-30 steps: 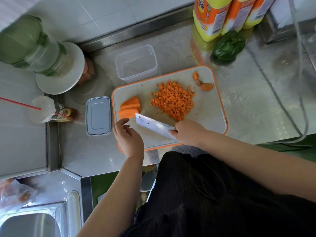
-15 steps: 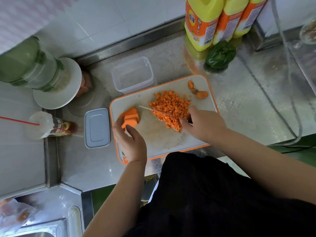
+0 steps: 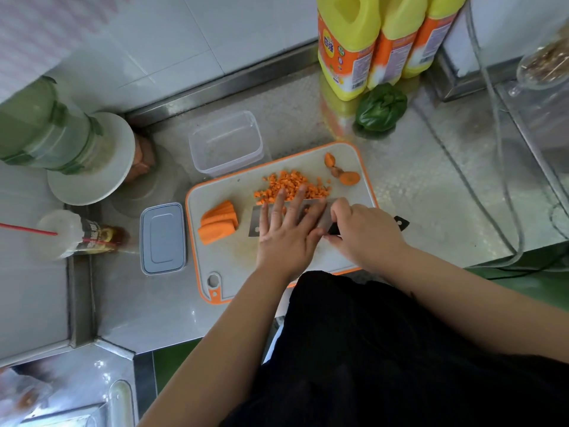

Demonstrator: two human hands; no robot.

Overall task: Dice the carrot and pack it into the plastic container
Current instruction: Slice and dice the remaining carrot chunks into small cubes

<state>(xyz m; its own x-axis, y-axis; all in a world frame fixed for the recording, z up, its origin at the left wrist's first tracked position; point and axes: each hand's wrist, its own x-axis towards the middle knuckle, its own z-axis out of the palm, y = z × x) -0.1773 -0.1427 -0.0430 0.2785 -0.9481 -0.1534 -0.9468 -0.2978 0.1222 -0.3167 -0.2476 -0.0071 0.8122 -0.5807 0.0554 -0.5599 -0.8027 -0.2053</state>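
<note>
Right hand [image 3: 366, 232] grips the cleaver [image 3: 261, 221] handle; flat left hand [image 3: 288, 232] presses the blade, likely to scoop the dice [image 3: 289, 184]

Orange carrot dice [image 3: 289, 186], orange-rimmed white board [image 3: 348, 152], yellow bottles [image 3: 348, 41]

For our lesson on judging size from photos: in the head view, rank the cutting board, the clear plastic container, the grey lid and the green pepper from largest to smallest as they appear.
1. Cutting board
2. Clear plastic container
3. Grey lid, close to the container, so that order is unsure
4. Green pepper
</note>
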